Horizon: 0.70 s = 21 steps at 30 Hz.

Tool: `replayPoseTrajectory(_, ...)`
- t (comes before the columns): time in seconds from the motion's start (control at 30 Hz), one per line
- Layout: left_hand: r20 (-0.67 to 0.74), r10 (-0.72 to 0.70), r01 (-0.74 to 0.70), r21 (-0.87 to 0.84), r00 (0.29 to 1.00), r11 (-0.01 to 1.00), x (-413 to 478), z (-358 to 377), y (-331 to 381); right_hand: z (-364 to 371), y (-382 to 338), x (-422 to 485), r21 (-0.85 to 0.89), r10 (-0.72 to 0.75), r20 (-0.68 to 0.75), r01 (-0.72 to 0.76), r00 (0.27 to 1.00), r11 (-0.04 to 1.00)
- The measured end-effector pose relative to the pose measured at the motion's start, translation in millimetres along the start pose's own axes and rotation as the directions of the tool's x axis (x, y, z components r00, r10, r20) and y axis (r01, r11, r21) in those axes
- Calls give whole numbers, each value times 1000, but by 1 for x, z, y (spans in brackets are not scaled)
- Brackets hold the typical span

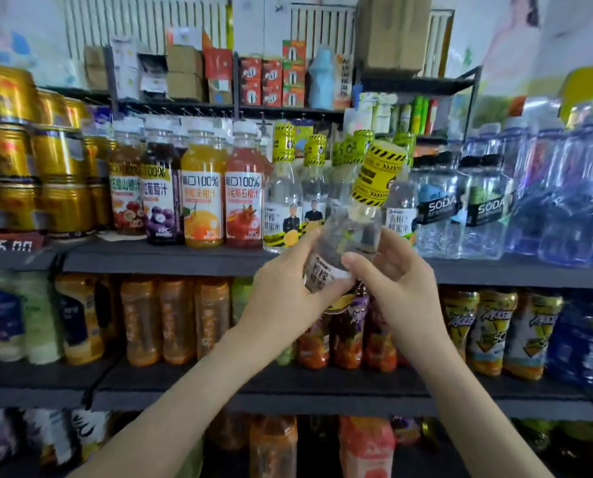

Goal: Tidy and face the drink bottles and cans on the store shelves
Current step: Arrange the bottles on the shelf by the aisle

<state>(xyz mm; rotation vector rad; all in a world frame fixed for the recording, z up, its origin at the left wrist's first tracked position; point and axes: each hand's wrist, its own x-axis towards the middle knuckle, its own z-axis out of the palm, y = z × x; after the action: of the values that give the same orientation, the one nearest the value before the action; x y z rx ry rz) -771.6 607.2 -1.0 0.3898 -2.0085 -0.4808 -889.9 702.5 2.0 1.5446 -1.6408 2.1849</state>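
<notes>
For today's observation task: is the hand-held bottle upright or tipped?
Tipped: the lemon-honey water bottle leans, its yellow-striped cap pointing upper right.

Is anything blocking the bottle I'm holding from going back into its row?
Nothing visible does. The held bottle, gripped by left hand and right hand, is just in front of its row of yellow-capped bottles, though it hides the slot itself.

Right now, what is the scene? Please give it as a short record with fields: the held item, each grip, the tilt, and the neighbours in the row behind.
held item: clear bottle with a yellow-black cap
left grip: holds the bottle's lower body from the left
right grip: holds the bottle from the right
tilt: cap leans up and to the right
row behind: matching bottles, upright
left of them: juice bottles, then gold cans
right of them: soda bottles
</notes>
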Motion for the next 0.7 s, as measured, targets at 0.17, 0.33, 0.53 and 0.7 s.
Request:
replayPoseTrajectory(0.17, -113, -9, 20, 101, 994, 995, 54, 8, -5, 17, 7, 58, -300, -158, -90, 125, 983, 946)
replayPoseTrajectory(0.33, -163, -125, 156, 197, 979, 968, 77, 27, -22, 28, 34, 85, -380, -230, -9, 209, 973, 901)
replayPoseTrajectory(0.53, -172, -46, 124, 472, 984, 873, 81, 41, -35, 22, 68, 88, -404, -399, 98, 402, 912, 822)
replayPoseTrajectory(0.7, -184, 80, 29, 523, 980, 852, 76, 38, -51, 16, 79, 86, -483, -447, 286, 531, 847, 697)
